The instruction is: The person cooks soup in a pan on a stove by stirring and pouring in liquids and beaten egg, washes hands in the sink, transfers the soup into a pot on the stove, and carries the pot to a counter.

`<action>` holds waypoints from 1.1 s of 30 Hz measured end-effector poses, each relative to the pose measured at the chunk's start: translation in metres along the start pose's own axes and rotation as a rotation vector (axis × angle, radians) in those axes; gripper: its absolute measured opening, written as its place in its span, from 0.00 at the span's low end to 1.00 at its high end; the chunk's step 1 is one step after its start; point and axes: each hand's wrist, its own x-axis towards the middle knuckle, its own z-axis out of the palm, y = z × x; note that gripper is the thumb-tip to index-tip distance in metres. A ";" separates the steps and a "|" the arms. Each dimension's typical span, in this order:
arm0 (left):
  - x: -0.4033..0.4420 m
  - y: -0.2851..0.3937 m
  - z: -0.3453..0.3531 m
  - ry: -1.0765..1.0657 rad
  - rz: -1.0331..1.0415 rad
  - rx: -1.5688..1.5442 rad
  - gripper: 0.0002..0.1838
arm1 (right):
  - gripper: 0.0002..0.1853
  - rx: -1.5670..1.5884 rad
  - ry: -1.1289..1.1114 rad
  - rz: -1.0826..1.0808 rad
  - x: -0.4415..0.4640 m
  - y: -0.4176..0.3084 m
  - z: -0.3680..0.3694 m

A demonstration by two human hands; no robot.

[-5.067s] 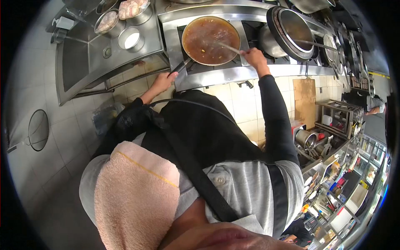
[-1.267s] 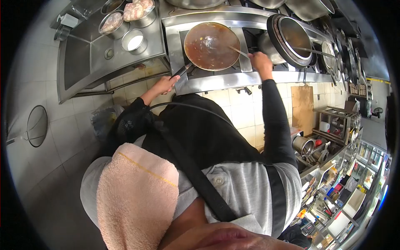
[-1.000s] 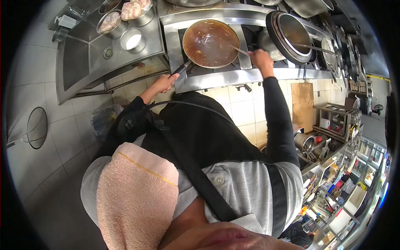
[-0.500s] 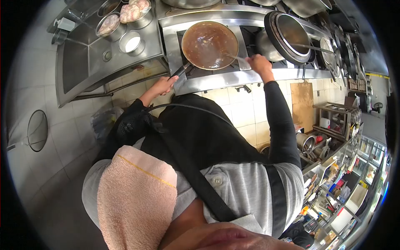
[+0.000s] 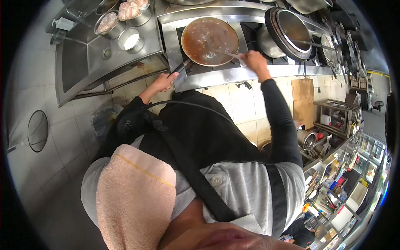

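Observation:
A wide frying pan [image 5: 186, 49] full of brown, soupy sauce [image 5: 208, 35] sits on the stove. My left hand [image 5: 163, 82] is closed around the end of its black handle [image 5: 180, 68]. At the pan's right side, my right hand [image 5: 255, 63] grips a pale, long-handled stirring utensil [image 5: 228, 53]. The utensil slants over the rim, and its far end is hidden in the sauce, so its exact kind cannot be made out. Small light bits float on the surface.
Right of the pan, stacked pans [image 5: 277, 25] and a steel pot [image 5: 268, 43] stand on the stove. Left is a steel sink counter [image 5: 89, 66] with a bowl of white contents [image 5: 131, 41] and bowls of raw meat [image 5: 107, 23]. A strainer [image 5: 37, 131] hangs far left.
My right hand has shifted slightly left and up, and the utensil now reaches farther toward the pan's middle. My left hand keeps hold of the handle.

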 end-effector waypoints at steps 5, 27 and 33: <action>0.003 -0.002 0.001 0.004 -0.014 0.012 0.31 | 0.29 -0.042 0.128 0.152 0.023 0.005 0.019; -0.010 -0.014 -0.002 -0.016 0.070 -0.151 0.19 | 0.11 -0.799 0.380 -0.648 0.074 -0.136 -0.173; -0.013 -0.014 -0.006 -0.051 0.074 -0.191 0.19 | 0.14 -0.631 0.325 -0.444 0.097 -0.045 -0.158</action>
